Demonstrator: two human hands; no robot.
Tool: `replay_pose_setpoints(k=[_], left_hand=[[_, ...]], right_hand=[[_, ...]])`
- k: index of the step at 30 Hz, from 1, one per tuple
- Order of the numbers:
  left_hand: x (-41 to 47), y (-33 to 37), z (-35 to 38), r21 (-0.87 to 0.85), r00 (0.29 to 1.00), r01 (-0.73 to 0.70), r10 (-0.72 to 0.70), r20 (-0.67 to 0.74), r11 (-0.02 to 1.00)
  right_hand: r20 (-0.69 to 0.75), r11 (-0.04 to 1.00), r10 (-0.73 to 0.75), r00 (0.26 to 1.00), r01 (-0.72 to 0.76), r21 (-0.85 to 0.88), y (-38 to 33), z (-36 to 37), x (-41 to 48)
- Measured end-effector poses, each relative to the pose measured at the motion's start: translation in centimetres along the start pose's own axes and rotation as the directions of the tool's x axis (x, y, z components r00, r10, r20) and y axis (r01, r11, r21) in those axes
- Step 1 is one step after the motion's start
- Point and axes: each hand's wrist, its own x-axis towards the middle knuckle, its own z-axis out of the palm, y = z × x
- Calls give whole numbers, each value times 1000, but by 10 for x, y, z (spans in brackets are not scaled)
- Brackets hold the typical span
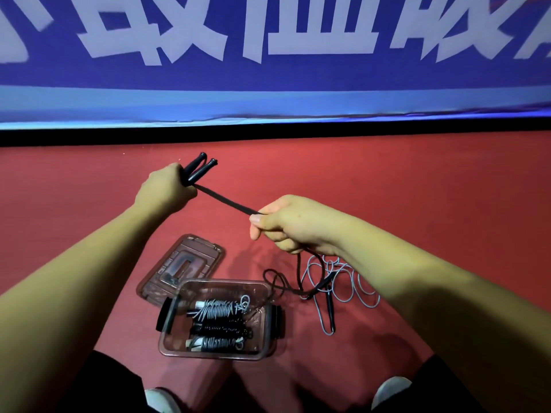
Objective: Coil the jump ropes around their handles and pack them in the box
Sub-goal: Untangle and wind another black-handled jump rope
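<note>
Two handles [199, 171] clenched in left hand [165, 190], beyond box [222, 284] | black rope [226, 201] taut toward right hand [287, 226], which pinches it, nearer box

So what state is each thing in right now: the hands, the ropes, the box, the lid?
left hand: grips both black handles together.
black handles: held side by side, ends pointing away.
right hand: pinches the black rope.
black rope: taut between the hands, the rest loose on the floor.
grey rope: uncoiled, loose beside the box.
box: open.
coiled ropes: three, packed inside.
lid: off, flat on the floor.
</note>
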Motion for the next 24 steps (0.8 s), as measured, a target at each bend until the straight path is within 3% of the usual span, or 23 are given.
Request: replay_pose_setpoints(k=[5,11,18,21,24], left_hand=[[-8,8,10,107,997,-78,80,-13,991],[-35,27,26,230,958,-236,186,220,944],[-76,70,22,178,684,-641,450,574,747],[-89,80,17,64,593,-681,499,632,729],[-101,86,10,-94,563,-637,545,621,765]], right_hand=[[-51,993,-95,994,91,-78,-11,2,-8],[-161,978,-208,965,200,-66,-19,-16,-17],[-387,972,-236,891,224,-78,-20,-43,-7],[-453,978,-210,867,179,-112,-15,-58,-2],[-478,973,-193,857,103,-209,-11,-70,0]])
